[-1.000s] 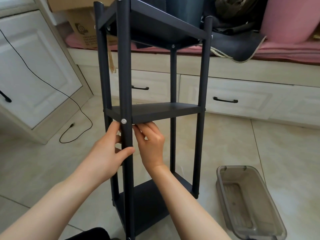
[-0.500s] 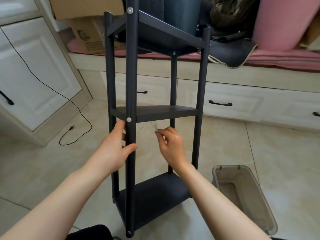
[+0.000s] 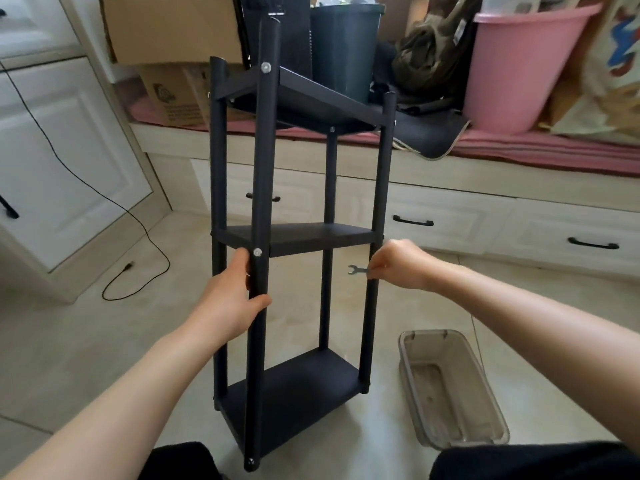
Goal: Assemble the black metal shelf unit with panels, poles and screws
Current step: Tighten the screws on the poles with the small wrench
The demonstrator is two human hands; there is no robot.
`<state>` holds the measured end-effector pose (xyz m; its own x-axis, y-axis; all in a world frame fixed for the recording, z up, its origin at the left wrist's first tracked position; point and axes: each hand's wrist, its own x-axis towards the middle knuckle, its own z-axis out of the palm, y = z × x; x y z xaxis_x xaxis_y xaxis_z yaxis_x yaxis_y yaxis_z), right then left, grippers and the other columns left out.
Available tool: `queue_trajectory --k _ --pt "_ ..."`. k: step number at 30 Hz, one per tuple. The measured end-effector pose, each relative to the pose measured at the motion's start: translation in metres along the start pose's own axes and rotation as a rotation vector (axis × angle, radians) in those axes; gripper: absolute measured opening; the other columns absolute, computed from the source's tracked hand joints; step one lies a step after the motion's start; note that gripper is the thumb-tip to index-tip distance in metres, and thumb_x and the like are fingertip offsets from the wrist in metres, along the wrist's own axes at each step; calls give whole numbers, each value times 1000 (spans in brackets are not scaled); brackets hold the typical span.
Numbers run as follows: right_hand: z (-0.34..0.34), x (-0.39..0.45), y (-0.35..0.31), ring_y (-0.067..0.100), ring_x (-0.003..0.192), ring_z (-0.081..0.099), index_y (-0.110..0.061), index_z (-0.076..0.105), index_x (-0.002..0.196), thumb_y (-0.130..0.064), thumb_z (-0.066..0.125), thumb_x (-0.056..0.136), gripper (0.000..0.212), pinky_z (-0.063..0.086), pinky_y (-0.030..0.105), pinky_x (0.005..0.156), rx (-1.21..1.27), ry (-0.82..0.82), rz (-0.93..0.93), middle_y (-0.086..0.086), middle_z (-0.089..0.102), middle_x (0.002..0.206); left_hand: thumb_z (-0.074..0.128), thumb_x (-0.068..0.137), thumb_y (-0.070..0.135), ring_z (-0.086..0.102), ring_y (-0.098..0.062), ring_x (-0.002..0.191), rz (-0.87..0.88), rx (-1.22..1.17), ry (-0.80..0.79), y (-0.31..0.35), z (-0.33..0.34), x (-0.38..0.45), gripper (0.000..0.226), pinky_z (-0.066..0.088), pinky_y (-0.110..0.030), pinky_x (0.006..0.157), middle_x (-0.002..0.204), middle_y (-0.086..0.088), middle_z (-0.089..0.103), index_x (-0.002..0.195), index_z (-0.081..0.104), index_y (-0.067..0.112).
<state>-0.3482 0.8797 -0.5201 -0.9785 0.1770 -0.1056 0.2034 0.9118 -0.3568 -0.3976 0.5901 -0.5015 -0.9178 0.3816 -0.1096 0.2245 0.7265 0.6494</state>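
The right hand (image 3: pixel 401 263) is pinching the shank of a small flat wrench (image 3: pixel 357 270) between curled fingertips, its forked mouth pointing toward the person's left, its long axis lying roughly level; the hand is hovering just below the middle panel (image 3: pixel 311 237), right against the front right pole (image 3: pixel 375 237), with the wrench head reaching inward past that pole into the open bay.

The left hand (image 3: pixel 232 299) is wrapping the nearest pole (image 3: pixel 259 237), thumb across its front and fingers going round behind, just under the silver screw (image 3: pixel 257 252) that is pinning the middle panel to it; this grip is looking like a steadying one, holding the shelf unit (image 3: pixel 298 258) upright on the tiled floor (image 3: pixel 69 341).

The unit is standing with its long axis vertical, three panels already riding on four poles; the poles are running at right angles to the wrench. Whatever fastener is being sought at the right-hand corner of the middle panel is lying just above and beside the wrench, so the right hand is plainly the nearer; whether a screw head or nut is sitting there I cannot tell, the pole and hand hiding that corner.

A clear plastic tray (image 3: pixel 450 389) is lying on the floor to the right of the unit's base, near but apart from it.
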Motion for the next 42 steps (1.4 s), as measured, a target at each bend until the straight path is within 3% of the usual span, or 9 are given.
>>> queue_trajectory --k 5,13,18,22,26,29,33,38,42 --pt "-14 -2 25 7 76 57 -16 79 96 -27 72 89 14 41 20 60 244 108 205 -7 66 83 75 89 18 62 -23 97 -1 18 17 -6 0 -2 47 55 -36 81 108 3 59 113 36 33" --pt "-29 12 38 22 108 58 -17 75 97 -24 73 88 12 50 42 99 624 223 366 4 66 113 73 87 9 63 -27 95 -39 128 24 -12 -9 6 55 53 -37 79 104 -3 64 128 38 19" --pt "-34 11 25 22 115 57 -14 74 106 -25 74 88 22 51 44 99 880 250 380 3 65 119 69 89 7 60 -29 87 -21 173 64 -15 -8 9 50 50 -38 72 95 -5 62 128 39 17" --pt "-35 4 15 22 111 59 -13 74 106 -24 72 89 21 54 41 95 893 239 347 4 66 117 59 94 3 60 -36 88 -21 198 105 -22 -3 15 49 50 -41 71 99 -15 61 135 33 10" --pt "-35 -10 12 28 104 65 -10 77 95 -21 72 89 14 57 31 82 836 236 260 17 69 109 56 99 9 52 -24 67 -26 151 184 -31 0 22 32 40 -36 56 85 -10 56 123 34 8" --pt "-37 -22 10 21 94 68 -16 79 84 -21 73 88 9 58 20 72 812 185 166 17 70 102 55 100 11 54 -26 71 -20 107 236 -42 -2 23 26 39 -36 57 85 -8 55 119 37 10" --pt "-28 -32 6 15 89 68 -31 79 75 -22 73 87 16 56 25 83 724 247 98 2 72 93 56 98 4 54 -14 70 -26 57 277 -57 0 28 24 41 -32 59 82 1 55 109 38 16" --pt "-20 -46 -10 -1 89 58 -35 74 75 -17 77 84 20 43 10 82 651 395 -41 -5 58 96 60 97 5 60 -33 96 -91 -28 273 -68 6 29 24 47 -39 75 98 -7 59 115 46 13" --pt "-24 -61 -20 9 89 62 -28 77 76 -7 75 83 23 50 19 81 758 410 -125 7 58 100 59 98 7 60 -35 115 -123 -70 195 -72 18 27 42 49 -41 90 122 -14 63 138 47 12"
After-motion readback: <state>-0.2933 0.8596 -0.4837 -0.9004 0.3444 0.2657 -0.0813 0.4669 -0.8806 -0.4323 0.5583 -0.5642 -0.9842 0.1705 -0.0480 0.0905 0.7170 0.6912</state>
